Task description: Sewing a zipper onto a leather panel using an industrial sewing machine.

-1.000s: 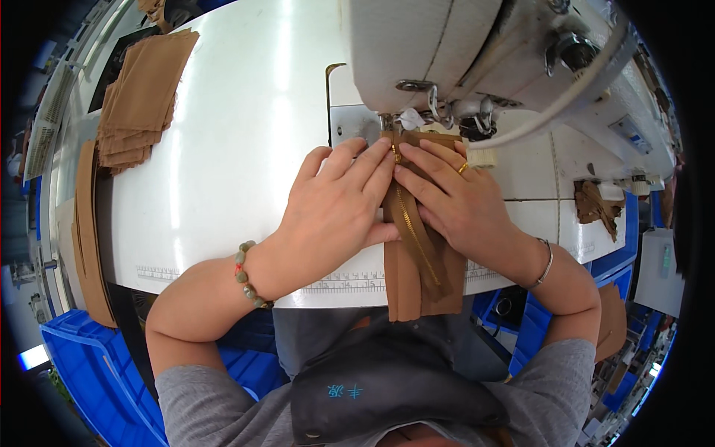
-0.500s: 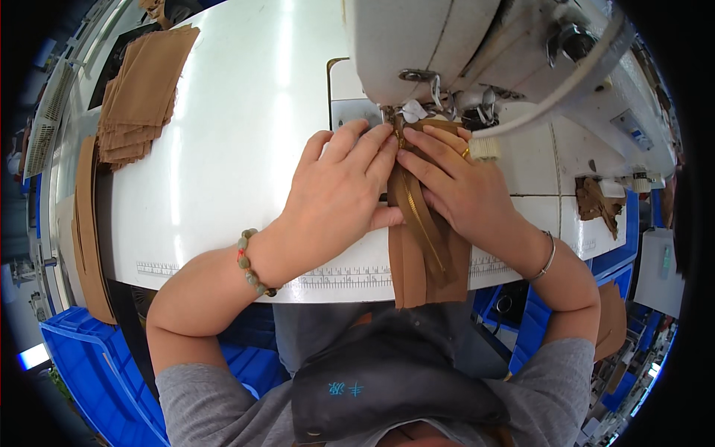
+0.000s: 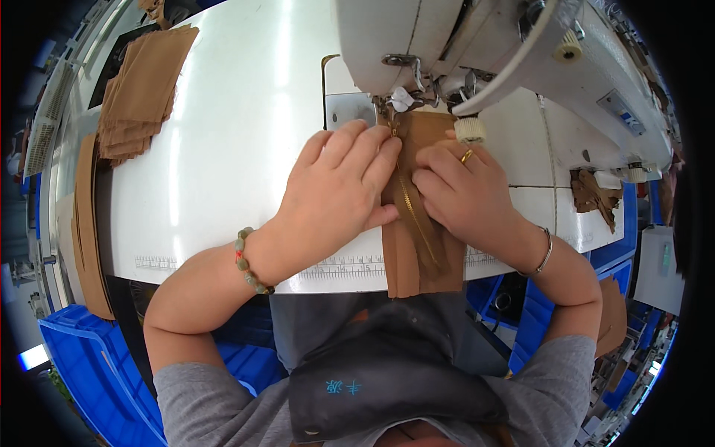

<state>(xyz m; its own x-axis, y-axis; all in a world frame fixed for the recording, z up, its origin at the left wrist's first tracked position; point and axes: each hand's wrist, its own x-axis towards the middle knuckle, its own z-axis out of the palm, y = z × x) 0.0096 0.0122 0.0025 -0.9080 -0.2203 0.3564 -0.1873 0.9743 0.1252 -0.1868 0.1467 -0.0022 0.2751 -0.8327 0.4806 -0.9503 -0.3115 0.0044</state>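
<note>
A brown fabric piece (image 3: 402, 264) lies under the head of a white sewing machine (image 3: 380, 33), its near end hanging over the table edge. Along it runs a brown zipper (image 3: 409, 200) with gold teeth, its far end at the presser foot (image 3: 386, 112). My left hand (image 3: 331, 179) rests with outstretched fingers at the zipper's left side, fingertips just before the foot and thumb apart on the fabric's left edge. To the right, my right hand (image 3: 469, 182) has its fingers curled in a pinch on the fabric; the fingertips are partly hidden.
Stacked brown fabric pieces (image 3: 145, 89) lie at the table's far left. A longer brown panel (image 3: 88, 231) hangs by the left edge. Brown scraps (image 3: 596, 195) sit at the right. Blue bins (image 3: 97, 365) stand below; a printed ruler (image 3: 335, 270) runs along the front edge.
My right hand has drawn back from the zipper to the right, its fingers going from spread to curled. More fabric shows beside the foot. My left hand stays nearly in place.
</note>
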